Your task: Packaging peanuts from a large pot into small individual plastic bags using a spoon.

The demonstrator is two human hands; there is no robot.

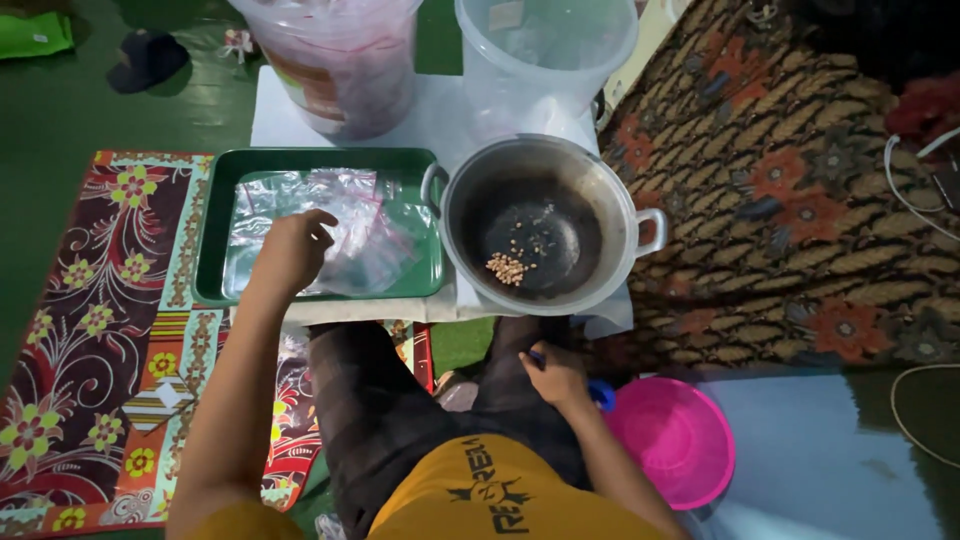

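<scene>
There is only one view, and it comes from a camera on the person's head. It looks steeply down, almost straight at the floor, over the person's own lap and knees at the bottom edge. The view faces forward from the seated body, so the green tray (215, 240) and the metal pot (620, 200) lie near the middle, close to the lens, and the two plastic buckets (545, 50) are cut by the top edge. The patterned mat (90, 330) fills the left side. No second view shares this scene.
</scene>
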